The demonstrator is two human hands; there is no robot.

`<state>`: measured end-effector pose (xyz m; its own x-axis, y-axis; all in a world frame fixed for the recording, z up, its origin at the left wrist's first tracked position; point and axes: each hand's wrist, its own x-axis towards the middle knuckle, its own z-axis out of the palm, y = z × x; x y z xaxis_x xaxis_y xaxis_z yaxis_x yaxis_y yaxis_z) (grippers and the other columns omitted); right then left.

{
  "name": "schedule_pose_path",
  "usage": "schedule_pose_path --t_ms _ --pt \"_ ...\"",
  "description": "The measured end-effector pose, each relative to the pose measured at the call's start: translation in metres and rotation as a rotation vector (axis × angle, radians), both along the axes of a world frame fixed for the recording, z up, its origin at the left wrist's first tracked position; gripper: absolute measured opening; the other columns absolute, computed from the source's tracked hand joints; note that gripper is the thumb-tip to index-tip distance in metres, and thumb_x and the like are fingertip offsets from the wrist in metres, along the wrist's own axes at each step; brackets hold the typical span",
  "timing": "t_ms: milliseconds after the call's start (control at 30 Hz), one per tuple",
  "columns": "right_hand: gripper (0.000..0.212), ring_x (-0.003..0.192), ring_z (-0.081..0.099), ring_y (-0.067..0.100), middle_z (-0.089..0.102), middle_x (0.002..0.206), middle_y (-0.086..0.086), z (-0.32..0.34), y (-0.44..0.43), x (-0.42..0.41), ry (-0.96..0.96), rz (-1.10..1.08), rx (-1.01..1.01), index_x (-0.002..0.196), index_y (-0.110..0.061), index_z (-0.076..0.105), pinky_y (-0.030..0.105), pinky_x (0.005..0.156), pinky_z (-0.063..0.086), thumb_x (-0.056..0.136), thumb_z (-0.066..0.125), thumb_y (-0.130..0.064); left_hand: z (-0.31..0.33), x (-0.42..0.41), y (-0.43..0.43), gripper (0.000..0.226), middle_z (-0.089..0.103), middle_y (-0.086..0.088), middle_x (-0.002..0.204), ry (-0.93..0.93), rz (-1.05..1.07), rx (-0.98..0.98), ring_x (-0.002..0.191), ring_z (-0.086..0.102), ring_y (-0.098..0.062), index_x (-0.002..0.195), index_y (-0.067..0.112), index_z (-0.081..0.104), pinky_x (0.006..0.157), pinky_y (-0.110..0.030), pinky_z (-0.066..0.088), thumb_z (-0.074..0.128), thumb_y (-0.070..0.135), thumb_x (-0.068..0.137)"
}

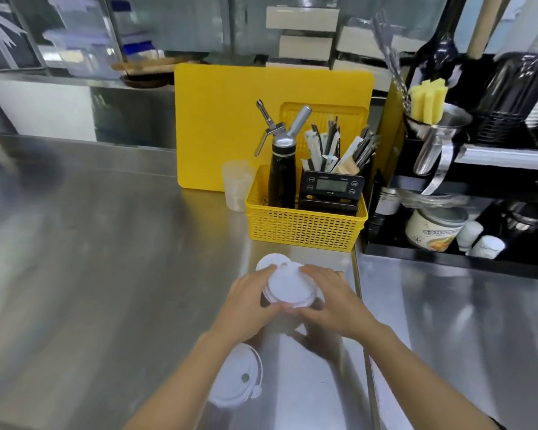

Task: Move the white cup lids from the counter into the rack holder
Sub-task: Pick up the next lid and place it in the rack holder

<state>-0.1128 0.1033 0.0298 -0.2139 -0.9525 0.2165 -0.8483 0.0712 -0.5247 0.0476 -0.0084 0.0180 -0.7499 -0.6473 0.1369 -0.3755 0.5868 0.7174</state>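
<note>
A short stack of white cup lids sits on the steel counter in front of me. My left hand grips its left side and my right hand grips its right side, fingers curled around the rims. Another white lid lies just behind the stack, partly hidden by it. A further white lid with a small round hole lies nearer me, under my left forearm. A black rack stands at the right, with white lids on edge in its lower shelf.
A yellow mesh basket with a cream whipper, a scale and straws stands behind the stack. A yellow board leans behind it, next to a clear plastic cup. A tin and a steel funnel sit in the rack.
</note>
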Motion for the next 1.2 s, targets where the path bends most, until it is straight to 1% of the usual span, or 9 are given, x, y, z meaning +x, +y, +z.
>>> schedule_pose_path --t_ms 167,267,400,567,733,833,933,1100,1200 --pt "0.085 0.114 0.037 0.004 0.048 0.126 -0.011 0.067 0.031 -0.051 0.036 -0.094 -0.171 0.128 -0.02 0.043 0.029 0.097 0.023 0.063 0.053 -0.074 0.07 -0.065 0.01 0.068 0.05 0.007 0.137 0.106 -0.1 -0.062 0.126 0.04 -0.015 0.133 0.032 0.043 0.106 -0.043 0.034 0.068 0.05 0.073" --pt "0.079 0.115 0.043 0.012 0.053 0.128 0.0 0.103 0.059 -0.092 0.074 -0.185 -0.249 0.126 -0.016 0.046 0.034 0.099 0.032 0.066 0.061 -0.065 0.115 -0.114 0.031 0.068 0.047 0.006 0.14 0.185 -0.175 -0.147 0.13 0.038 -0.015 0.134 0.025 0.043 0.11 -0.038 0.03 0.069 0.045 0.075" --pt "0.073 0.111 0.047 0.014 0.055 0.122 0.001 0.15 0.1 -0.156 0.099 -0.265 -0.342 0.123 -0.015 0.049 0.022 0.095 0.033 0.067 0.065 -0.058 0.167 -0.187 0.067 0.062 0.044 0.001 0.143 0.266 -0.308 -0.253 0.132 0.036 -0.015 0.133 0.019 0.044 0.112 -0.036 0.026 0.066 0.04 0.08" --pt "0.067 0.107 0.044 0.01 0.049 0.118 -0.008 0.19 0.154 -0.242 0.142 -0.323 -0.391 0.121 -0.015 0.05 0.003 0.089 0.025 0.067 0.069 -0.051 0.202 -0.287 0.113 0.057 0.05 -0.005 0.139 0.379 -0.349 -0.273 0.129 0.042 -0.019 0.128 0.013 0.051 0.109 -0.039 0.032 0.067 0.036 0.08" --pt "0.074 0.107 0.047 0.012 0.051 0.115 -0.01 0.205 0.2 -0.334 0.274 -0.382 -0.372 0.12 -0.017 0.05 0.022 0.096 0.023 0.065 0.056 -0.067 0.217 -0.385 0.155 0.053 0.055 -0.006 0.133 0.395 -0.405 -0.258 0.123 0.048 -0.02 0.126 0.013 0.052 0.105 -0.032 0.034 0.07 0.03 0.079" --pt "0.077 0.114 0.044 0.013 0.053 0.121 -0.007 0.209 0.216 -0.382 0.336 -0.407 -0.311 0.123 -0.02 0.047 0.005 0.093 0.008 0.064 0.053 -0.07 0.219 -0.431 0.169 0.055 0.056 -0.003 0.132 0.388 -0.416 -0.246 0.121 0.049 -0.016 0.127 0.015 0.052 0.099 -0.021 0.031 0.069 0.033 0.078" --pt "0.078 0.115 0.04 0.011 0.053 0.12 -0.005 0.208 0.223 -0.419 0.323 -0.426 -0.282 0.124 -0.02 0.046 0.0 0.087 0.004 0.063 0.053 -0.07 0.216 -0.468 0.175 0.056 0.054 -0.001 0.134 0.333 -0.429 -0.262 0.122 0.048 -0.015 0.128 0.015 0.05 0.097 -0.019 0.031 0.066 0.039 0.08" --pt "0.075 0.109 0.039 0.008 0.053 0.117 -0.005 0.201 0.223 -0.461 0.329 -0.444 -0.253 0.121 -0.022 0.046 0.023 0.088 0.013 0.065 0.053 -0.071 0.213 -0.513 0.174 0.054 0.054 0.0 0.134 0.255 -0.433 -0.292 0.119 0.048 -0.017 0.127 0.017 0.05 0.098 -0.027 0.036 0.064 0.041 0.08" --pt "0.075 0.117 0.037 0.012 0.051 0.118 -0.009 0.196 0.221 -0.478 0.333 -0.454 -0.256 0.122 -0.021 0.048 0.023 0.09 0.012 0.065 0.054 -0.069 0.208 -0.53 0.171 0.052 0.055 0.001 0.131 0.215 -0.422 -0.301 0.118 0.048 -0.019 0.125 0.018 0.051 0.102 -0.034 0.037 0.063 0.043 0.081"
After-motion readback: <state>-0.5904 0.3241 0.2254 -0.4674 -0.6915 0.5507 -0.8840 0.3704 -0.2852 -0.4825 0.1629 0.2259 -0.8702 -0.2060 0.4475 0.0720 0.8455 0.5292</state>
